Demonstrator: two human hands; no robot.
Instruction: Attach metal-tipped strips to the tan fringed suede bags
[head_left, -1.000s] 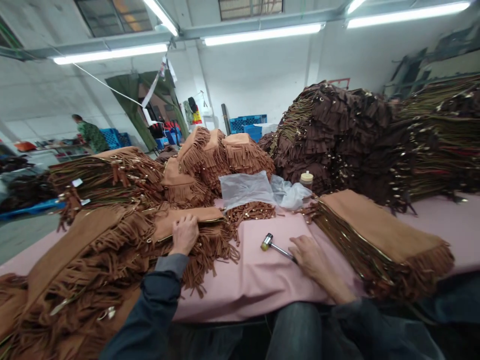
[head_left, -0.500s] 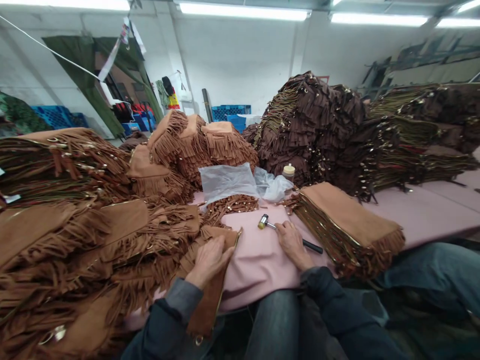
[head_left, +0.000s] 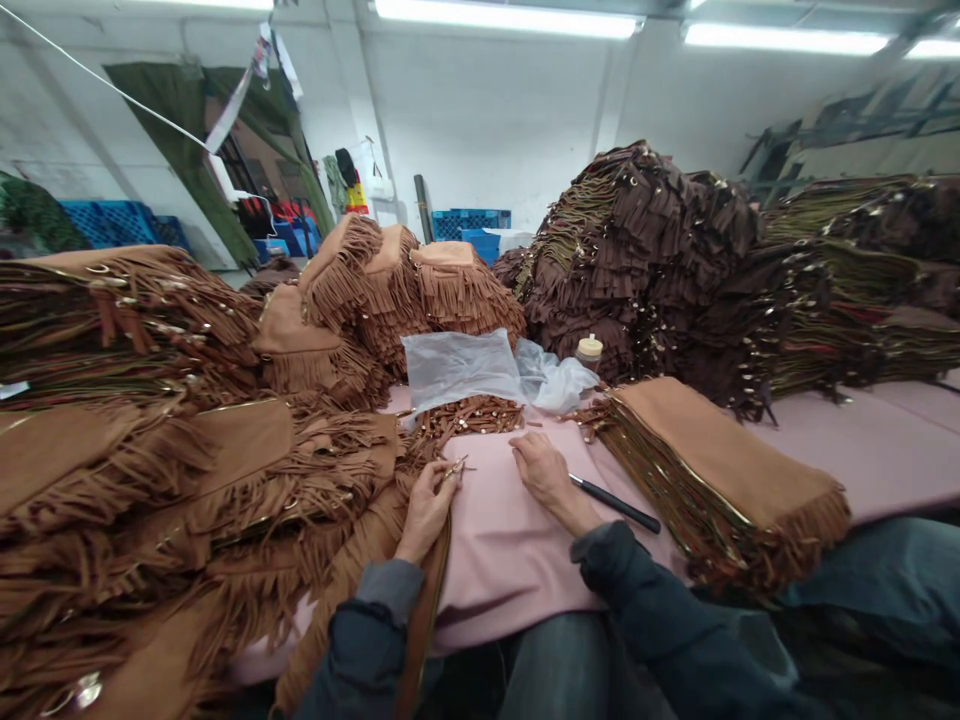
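Your left hand (head_left: 427, 512), left of the black handle (head_left: 616, 502), pinches a small brass-coloured piece (head_left: 457, 466), best steadied lightly; whether your right hand (head_left: 546, 470), beside the handle, grips anything, cannot tell.

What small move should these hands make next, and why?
Perhaps bring the right hand across to help steady the small gold-coloured piece: the left hand pinches it alone, while the right is close by over the pink cloth, with no object visible in its grip.
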